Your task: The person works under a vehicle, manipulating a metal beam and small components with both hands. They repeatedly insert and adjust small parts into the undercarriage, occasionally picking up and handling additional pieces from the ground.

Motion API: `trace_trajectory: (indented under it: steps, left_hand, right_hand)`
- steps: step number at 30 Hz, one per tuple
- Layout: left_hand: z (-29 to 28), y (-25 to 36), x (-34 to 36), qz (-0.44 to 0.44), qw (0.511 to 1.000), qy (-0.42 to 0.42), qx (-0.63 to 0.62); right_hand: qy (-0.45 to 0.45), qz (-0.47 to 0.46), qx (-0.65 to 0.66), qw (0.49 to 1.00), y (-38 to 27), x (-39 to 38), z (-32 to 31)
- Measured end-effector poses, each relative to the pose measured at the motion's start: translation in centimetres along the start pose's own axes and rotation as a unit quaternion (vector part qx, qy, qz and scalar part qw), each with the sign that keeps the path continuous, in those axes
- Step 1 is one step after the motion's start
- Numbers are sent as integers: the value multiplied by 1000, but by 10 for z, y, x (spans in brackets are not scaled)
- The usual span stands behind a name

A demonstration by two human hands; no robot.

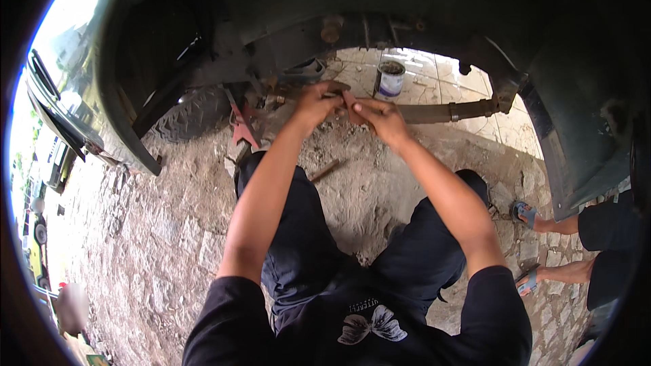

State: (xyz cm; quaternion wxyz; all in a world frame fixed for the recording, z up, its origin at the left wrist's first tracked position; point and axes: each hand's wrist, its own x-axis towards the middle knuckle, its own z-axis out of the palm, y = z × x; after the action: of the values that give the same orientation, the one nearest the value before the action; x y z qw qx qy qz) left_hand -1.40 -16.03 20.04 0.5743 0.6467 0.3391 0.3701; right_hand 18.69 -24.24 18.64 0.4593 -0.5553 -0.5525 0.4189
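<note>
While right hand (383, 119) pinches reddish sheet (350, 107) at its 10 o'clock | left hand (318, 104) at sheet's 9 o'clock, grip unclear

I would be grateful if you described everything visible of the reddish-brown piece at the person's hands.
The reddish-brown piece looks small, flat and matte, its exact material unclear. It slants between the left hand and the right hand, narrowing toward its upper end. The right hand grips it; whether the left fingers touch it is hard to tell.

Passing room lies between the 2 knees (472, 184); a metal bar (471, 110) blocks ahead right.
</note>
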Motion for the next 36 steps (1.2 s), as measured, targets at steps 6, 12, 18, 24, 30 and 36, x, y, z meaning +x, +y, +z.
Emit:
trace_trajectory:
  steps: [6,12,18,24,30,36]
  left_hand:
    - [30,13,-82,110,986,-15,-120]
    - [16,36,-95,46,968,-137,-207]
    - [29,36,-96,121,988,-60,-74]
    - [20,43,-105,70,989,-123,-50]
    - [28,42,-105,98,986,-102,-88]
    - [31,37,-102,138,984,-63,-93]
  right_hand:
    - [47,-135,29,989,-33,-77,18]
    - [87,-150,215,961,-40,-100,30]
    - [124,-161,-37,978,-50,-98,10]
    - [-102,-125,46,986,-56,-104,-21]
    - [-149,-117,66,980,-34,-96,-24]
    - [-112,-127,135,976,-30,-93,-17]
